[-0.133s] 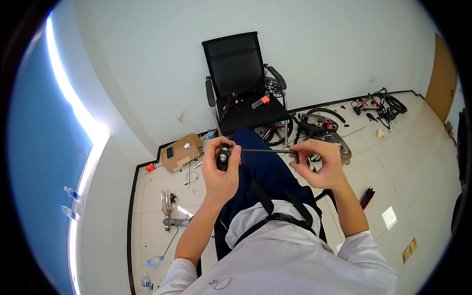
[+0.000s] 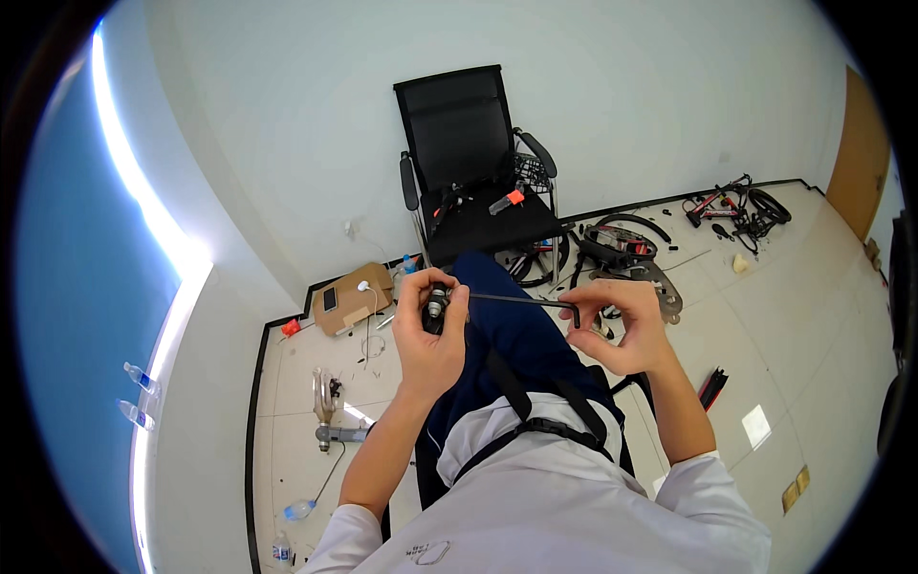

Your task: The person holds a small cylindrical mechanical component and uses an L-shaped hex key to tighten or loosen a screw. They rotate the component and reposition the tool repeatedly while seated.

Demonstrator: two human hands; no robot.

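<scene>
Nearest the camera is the person's white shirt crossed by dark straps (image 2: pixel 521 421), with both bare forearms rising from it over dark blue trousers (image 2: pixel 516 330). The left hand (image 2: pixel 430 335) has its grip clamped around a small dark cylindrical metal part (image 2: pixel 436 304), thumb and fingers wrapped about it so that only its top shows. The right hand (image 2: pixel 622 330) holds the bent end of a long thin L-shaped hex key (image 2: pixel 521 300) — its grip is pinched shut on the short leg, and the long shaft runs level to the left until its tip meets the metal part in the other hand. Both things sit in the air above the person's lap, between the two hands. Farther out on the tiled floor (image 2: pixel 765 316), a cardboard box (image 2: pixel 354 298) lies to the left with a dark phone on it, and a metal bracket-like part (image 2: pixel 325 407) rests below it near a plastic bottle (image 2: pixel 298 509). Beyond the knees stands a black office chair (image 2: pixel 464 143) against the white wall, with bicycle tyres and parts (image 2: pixel 622 244) on the floor to its right — and a tangle of red and black bicycle pieces (image 2: pixel 736 206) farther off near a wooden door (image 2: pixel 861 153).
</scene>
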